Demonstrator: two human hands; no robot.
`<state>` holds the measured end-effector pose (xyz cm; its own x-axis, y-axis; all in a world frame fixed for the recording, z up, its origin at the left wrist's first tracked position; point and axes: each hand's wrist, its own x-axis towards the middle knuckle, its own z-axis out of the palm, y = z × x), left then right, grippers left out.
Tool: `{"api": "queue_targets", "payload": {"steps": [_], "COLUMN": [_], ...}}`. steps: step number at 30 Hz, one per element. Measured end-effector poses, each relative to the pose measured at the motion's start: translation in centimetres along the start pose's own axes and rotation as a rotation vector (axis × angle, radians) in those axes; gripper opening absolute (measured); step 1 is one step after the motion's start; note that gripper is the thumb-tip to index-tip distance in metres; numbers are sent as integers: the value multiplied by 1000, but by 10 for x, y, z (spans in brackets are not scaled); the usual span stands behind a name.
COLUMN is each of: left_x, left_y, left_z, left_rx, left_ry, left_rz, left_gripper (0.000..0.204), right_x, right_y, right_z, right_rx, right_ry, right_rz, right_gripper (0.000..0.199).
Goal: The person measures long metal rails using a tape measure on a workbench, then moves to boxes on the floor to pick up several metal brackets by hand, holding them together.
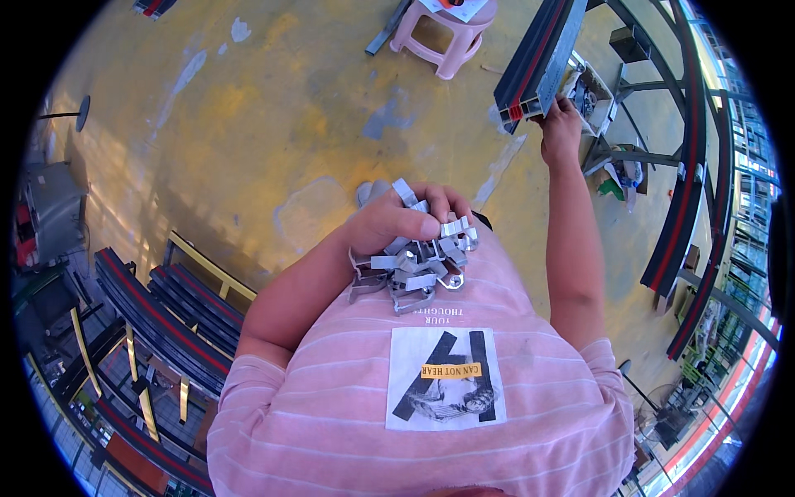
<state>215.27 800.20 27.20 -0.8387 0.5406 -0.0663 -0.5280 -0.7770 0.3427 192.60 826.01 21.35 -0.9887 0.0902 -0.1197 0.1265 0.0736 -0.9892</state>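
Note:
Bunched against my belly is a cluster of small silver metal brackets [422, 261], several of them, angled and clip-shaped. My left hand [402, 219] is closed around the top of this bunch, its thumb lying across the pieces. My right arm stretches ahead to the right, where my right hand [563, 128] is at the near end of a long dark metal profile [530, 62] with red stripes. Its fingers are bent together at the profile's lower edge; whatever they pinch there is hidden.
Behind my right hand, a white box [603, 124] holds small metal parts. A pink stool [451, 37] stands ahead. Racked dark profiles with red stripes lie at the left [170, 319] and right [687, 207]. The yellow floor [273, 108] is worn.

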Motion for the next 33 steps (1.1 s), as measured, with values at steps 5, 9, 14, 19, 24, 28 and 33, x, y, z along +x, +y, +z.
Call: {"api": "queue_targets", "payload": {"steps": [5,9,14,19,24,28,33], "left_x": [-3,-1,5,7,9,10,8], "left_y": [-4,3,6,8,6,10,7], "left_z": [-3,-2,0,5,6,9,8], "left_rx": [23,1,28,-11,-89,-52,-79], "left_ry": [36,74,81,38,43,47,46], "left_rz": [22,-5,-71,-88,-126,-150,-147], "left_gripper": [20,22,27,28,27,27,27], "right_x": [-43,-167,-200,-201,-145,-115,-103], "right_y": [-31,-97,-131,-117,-54,-15,-6], "right_z": [2,5,22,16,-1,-6,2], "right_rx": [-323,-279,-501,-314,-924,-864,-849], "right_ry": [270,-594,-786,-465,-52,-75,-45], "right_rz": [-362,-432,-471,-458,-529,-591,-596], "right_gripper": [23,26,30,30,22,19,19]}}
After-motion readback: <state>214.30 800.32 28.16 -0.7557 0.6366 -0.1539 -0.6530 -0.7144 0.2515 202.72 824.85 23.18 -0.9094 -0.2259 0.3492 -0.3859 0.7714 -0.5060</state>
